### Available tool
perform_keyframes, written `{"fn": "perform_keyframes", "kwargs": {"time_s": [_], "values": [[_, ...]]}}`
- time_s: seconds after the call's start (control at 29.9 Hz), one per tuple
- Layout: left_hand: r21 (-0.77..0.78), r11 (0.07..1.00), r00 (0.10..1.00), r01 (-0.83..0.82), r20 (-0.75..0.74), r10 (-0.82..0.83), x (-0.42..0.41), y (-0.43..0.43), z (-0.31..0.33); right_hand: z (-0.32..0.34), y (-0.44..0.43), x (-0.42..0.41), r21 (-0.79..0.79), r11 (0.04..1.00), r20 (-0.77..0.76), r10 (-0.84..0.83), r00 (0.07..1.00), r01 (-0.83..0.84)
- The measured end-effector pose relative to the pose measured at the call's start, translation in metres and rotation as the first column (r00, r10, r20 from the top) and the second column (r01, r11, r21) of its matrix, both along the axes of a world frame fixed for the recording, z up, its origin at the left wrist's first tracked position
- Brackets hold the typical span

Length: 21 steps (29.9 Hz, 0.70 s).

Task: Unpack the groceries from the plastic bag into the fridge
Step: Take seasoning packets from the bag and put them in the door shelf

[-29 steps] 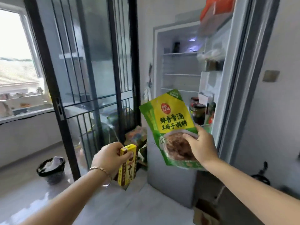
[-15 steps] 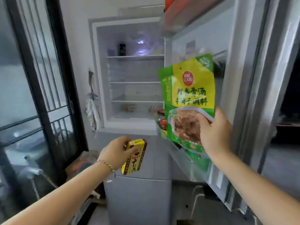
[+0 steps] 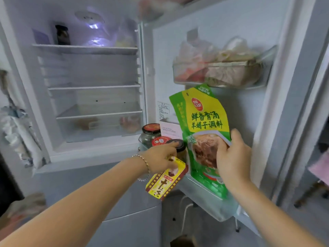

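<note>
The fridge stands open and fills most of the frame, its door swung out on the right. Right of centre, the right hand grasps a green and yellow pouch by its right edge, thumb on the printed front and the other fingers curled round behind. The pouch stands nearly upright, leaning a little to the left. Its bottom end sits down inside the lower bin of the door and shows through the clear wall. Its top corner comes just under the upper bin, which is stuffed with crumpled bags.

Just left of the pouch, at the centre of the frame, the left hand is clenched round a yellow and red box. The box slants down and to the left below the hand, outside the lower bin. The forefinger stretches out over the black-lidded jar at the left end of that bin; whether it touches the lid cannot be told. A bracelet circles the wrist. Two red-lidded jars stand just behind the hand, with a white carton beside them against the door.

In the upper left of the frame the shelves show inside the fridge. The top one carries a dark jar and a clear bag. The drawer at the bottom holds something too blurred to name. At the left edge of the frame some cloths hang beside the fridge
</note>
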<state>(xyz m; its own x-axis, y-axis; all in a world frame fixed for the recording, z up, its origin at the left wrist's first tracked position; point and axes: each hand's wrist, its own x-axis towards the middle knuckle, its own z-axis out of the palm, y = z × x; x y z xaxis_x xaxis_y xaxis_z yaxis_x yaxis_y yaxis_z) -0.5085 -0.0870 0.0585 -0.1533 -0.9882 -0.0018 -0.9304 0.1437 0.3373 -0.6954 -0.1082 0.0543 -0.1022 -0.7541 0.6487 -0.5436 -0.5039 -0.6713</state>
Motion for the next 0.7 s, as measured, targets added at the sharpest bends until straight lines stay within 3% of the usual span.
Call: {"fn": "perform_keyframes", "kwargs": {"time_s": [0.1, 0.23, 0.37, 0.53, 0.63, 0.7], "values": [[0.057, 0.998, 0.999, 0.039, 0.031, -0.04, -0.003, -0.007, -0.001, -0.007, 0.0, 0.014, 0.048, 0.999, 0.163, -0.012, 0.987, 0.005], [0.041, 0.999, 1.0, 0.008, 0.002, -0.008, -0.001, -0.009, -0.001, -0.036, -0.011, 0.015, 0.149, 0.989, 0.148, -0.004, 0.989, -0.018], [0.06, 0.997, 0.995, -0.044, -0.092, 0.049, 0.004, -0.01, -0.006, -0.04, -0.018, -0.02, 0.292, 0.956, -0.172, 0.017, 0.985, 0.035], [0.076, 0.995, 0.985, -0.059, -0.155, 0.07, -0.001, -0.017, -0.007, -0.016, -0.027, -0.06, 0.209, 0.975, -0.389, 0.014, 0.921, 0.074], [0.067, 0.996, 0.989, -0.064, -0.13, 0.072, -0.006, -0.02, -0.006, -0.012, -0.028, -0.074, 0.099, 0.96, -0.665, -0.132, 0.735, 0.263], [0.066, 0.996, 0.992, -0.055, -0.106, 0.062, -0.009, -0.022, -0.006, -0.004, -0.028, -0.084, 0.062, 0.933, -0.756, -0.188, 0.627, 0.355]]}}
